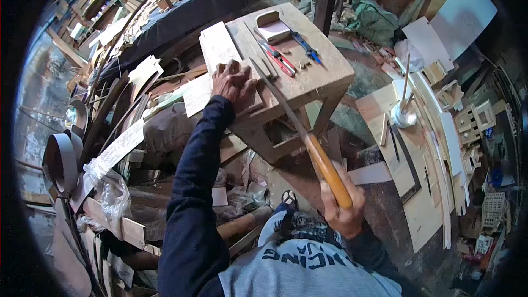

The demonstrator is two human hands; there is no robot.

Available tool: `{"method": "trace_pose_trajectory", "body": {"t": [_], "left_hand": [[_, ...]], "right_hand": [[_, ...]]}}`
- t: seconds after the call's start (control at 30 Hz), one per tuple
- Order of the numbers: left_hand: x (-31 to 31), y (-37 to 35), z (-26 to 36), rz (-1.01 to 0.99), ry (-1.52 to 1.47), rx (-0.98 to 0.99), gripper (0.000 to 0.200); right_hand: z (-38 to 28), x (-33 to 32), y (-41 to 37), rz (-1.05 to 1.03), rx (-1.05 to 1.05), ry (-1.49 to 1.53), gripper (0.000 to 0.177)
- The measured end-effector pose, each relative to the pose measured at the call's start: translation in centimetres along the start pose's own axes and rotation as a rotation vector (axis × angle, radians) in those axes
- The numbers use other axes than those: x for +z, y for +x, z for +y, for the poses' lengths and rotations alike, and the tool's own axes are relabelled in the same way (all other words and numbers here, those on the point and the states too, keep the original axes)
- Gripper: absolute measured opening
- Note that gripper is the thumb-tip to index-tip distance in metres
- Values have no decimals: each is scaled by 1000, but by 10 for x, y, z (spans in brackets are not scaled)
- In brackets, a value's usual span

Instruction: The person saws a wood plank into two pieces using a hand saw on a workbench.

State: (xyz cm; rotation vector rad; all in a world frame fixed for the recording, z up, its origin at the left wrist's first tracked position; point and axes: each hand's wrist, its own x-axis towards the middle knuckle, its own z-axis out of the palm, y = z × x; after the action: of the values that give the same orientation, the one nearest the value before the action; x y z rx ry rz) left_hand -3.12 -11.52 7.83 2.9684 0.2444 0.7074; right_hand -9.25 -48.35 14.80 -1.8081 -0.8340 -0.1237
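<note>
My right hand is closed round the orange-brown wooden handle of a handsaw. Its long narrow blade runs up and left onto a small wooden worktable, beside my left hand. With bent fingers, my left hand presses a wooden board down at the table's near left edge. A pale flat board lies just beyond those fingers. Thin wooden strips rest alongside the blade. How deep the blade sits in any wood cannot be made out.
On the worktable lie red-handled pliers, a blue-and-black tool and a small open box. To the right, a plywood sheet carries a white container with sticks. Scrap wood and plastic crowd the left. A dark post stands behind.
</note>
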Motion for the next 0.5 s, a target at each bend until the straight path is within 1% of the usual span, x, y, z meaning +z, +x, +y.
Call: {"method": "trace_pose_trajectory", "body": {"t": [0.03,0.1,0.13,0.2,0.3,0.4,0.5], "left_hand": [[5,-2,-1,16,16,7,46],[8,1,-3,50,59,30,46],[3,3,1,-2,32,-2,45],[0,4,2,4,47,4,45],[-2,0,2,3,32,3,45],[-3,4,1,-18,12,-4,43],[4,3,-4,32,11,39,43]], "right_hand": [[3,3,2,-7,47,35,33],[32,38,39,-42,-37,2,35],[36,46,47,-46,-19,49,35],[40,56,51,-60,38,136,37],[28,27,18,-61,-46,-50,40],[4,-4,-23,-36,15,-7,38],[16,16,-3,15,-115,-78,39]]}}
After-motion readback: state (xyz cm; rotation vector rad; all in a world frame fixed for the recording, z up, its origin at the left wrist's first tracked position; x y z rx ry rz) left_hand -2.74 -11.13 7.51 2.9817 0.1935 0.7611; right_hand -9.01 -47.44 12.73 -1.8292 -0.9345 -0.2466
